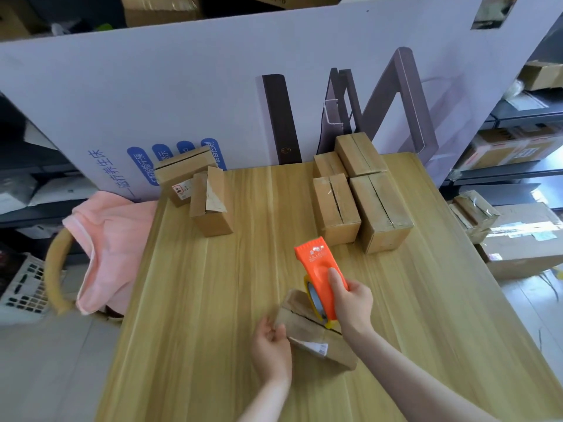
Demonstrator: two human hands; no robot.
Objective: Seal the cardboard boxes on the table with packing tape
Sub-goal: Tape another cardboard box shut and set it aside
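1. Standing upright behind the table: large pale lilac printed cardboard panel [182, 86], carrying blue Chinese writing reading "磁疗养生床" and white characters in blue ovals, partly hidden by boxes.
2. Lying beneath everything: light wood-grain table [213, 330].
3. Hanging over a curved chair back beside the left edge: pink cloth [112, 245].
4. Sitting together at the far right of the table: four closed brown cardboard boxes [380, 208], top seams showing, contents hidden.
5. Sitting at the far left, touching: two more brown cardboard boxes [182, 172], the rear one wearing a red-and-white sticker [179, 190] too small to read, the front one standing with flaps raised, inside not visible.
6. Lying at the near middle of the table, flaps folded down: small brown cardboard box [307, 330], wearing a white printed label [320, 348] too blurred to read.
7. Gripping that box's left end with curled fingers: left hand [271, 345].
8. Grasping the orange plastic tape dispenser [320, 269], thumb lying along its face: right hand [353, 303].
9. Pressing onto the box top by the seam: roll of tape [316, 300] in the dispenser, the white logo above being unreadable.
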